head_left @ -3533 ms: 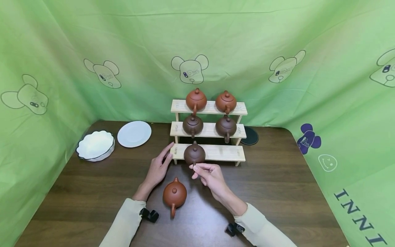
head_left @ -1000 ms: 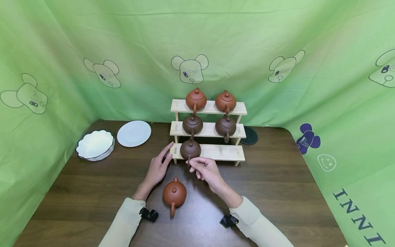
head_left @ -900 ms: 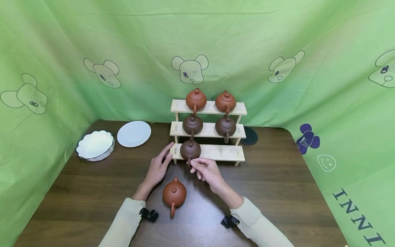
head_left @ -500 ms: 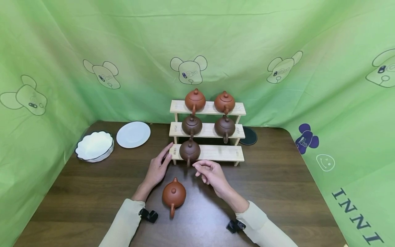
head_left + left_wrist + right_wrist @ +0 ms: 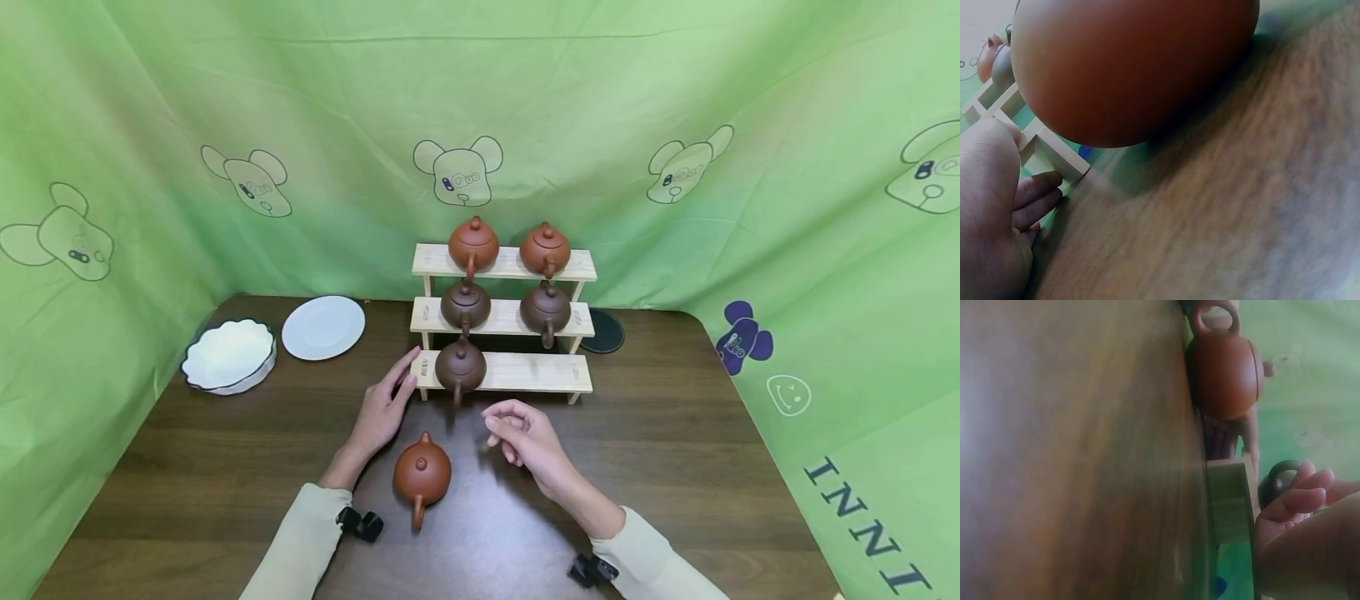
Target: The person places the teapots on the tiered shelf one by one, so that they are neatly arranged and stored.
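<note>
My left hand (image 5: 381, 410) rests with its fingertips at the left end of the bottom step of a three-tier wooden stand (image 5: 536, 372), fingers extended. My right hand (image 5: 525, 437) is in front of the stand, fingers loosely bent and holding nothing. Left of it, a dark brown teapot (image 5: 461, 367) sits at the left of the bottom step, handle toward me. A reddish-orange teapot (image 5: 422, 472) stands on the table between my forearms; in the left wrist view its round body (image 5: 1135, 69) fills the top.
Two dark brown teapots, left (image 5: 466, 305) and right (image 5: 545, 308), sit on the middle step. Two orange teapots, left (image 5: 473, 244) and right (image 5: 545, 250), occupy the top. A white plate (image 5: 323, 328), a scalloped white dish (image 5: 229, 357) and a black round mat (image 5: 604, 332) lie around the stand.
My right hand moved the dark brown teapot slightly left on the bottom step, let go of its handle and drew back toward the right. My left hand has stayed at the stand.
</note>
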### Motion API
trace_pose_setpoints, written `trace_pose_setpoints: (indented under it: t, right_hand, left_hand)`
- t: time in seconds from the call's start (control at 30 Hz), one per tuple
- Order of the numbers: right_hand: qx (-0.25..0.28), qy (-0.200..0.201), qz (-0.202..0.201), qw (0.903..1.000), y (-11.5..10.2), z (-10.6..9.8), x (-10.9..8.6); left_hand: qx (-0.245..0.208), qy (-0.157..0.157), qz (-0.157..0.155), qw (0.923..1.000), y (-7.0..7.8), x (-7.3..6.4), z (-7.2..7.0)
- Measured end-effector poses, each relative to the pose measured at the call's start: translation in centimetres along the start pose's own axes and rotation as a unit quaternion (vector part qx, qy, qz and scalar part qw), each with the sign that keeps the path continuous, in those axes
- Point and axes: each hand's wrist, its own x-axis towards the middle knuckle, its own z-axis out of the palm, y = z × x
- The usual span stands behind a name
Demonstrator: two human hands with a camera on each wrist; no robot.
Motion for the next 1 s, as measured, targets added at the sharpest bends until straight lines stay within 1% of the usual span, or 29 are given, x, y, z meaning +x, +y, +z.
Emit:
trace_pose_setpoints:
  t: [0.2,0.27,0.33,0.5,0.57,0.77,0.83,1.0]
  right_hand:
    - [0.002,-0.008,0.01,0.9999,0.1,-0.1,-1.2]
    - [0.002,-0.012,0.013,0.9998,0.2,0.0,-1.7]
    - [0.0,-0.019,0.014,0.9997,0.3,0.0,-2.2]
    - [-0.008,-0.034,0.025,0.9991,0.4,0.2,-3.3]
    - [-0.013,-0.041,0.026,0.9987,0.4,0.4,-3.8]
    - [-0.024,-0.068,0.022,0.9972,0.9,0.9,-4.8]
    - [-0.024,-0.078,0.025,0.9963,1.1,1.1,-5.0]
    - [-0.027,-0.103,0.037,0.9936,1.7,1.8,-5.4]
  left_hand:
    - [-0.002,-0.02,-0.042,0.9989,0.7,0.1,-0.3]
    - [-0.004,-0.025,-0.051,0.9984,0.8,0.1,-0.3]
    - [-0.002,-0.023,-0.044,0.9988,0.7,0.1,-0.3]
    - [0.003,-0.002,-0.005,1.0,-0.1,0.0,-0.1]
    - [0.0,0.001,0.003,1.0,-0.3,0.0,0.0]
    - [-0.003,-0.002,-0.009,1.0,0.3,0.0,-0.1]
    - [-0.004,-0.004,-0.018,0.9998,0.6,0.0,-0.2]
    - [-0.003,-0.006,-0.024,0.9997,0.9,0.0,-0.2]
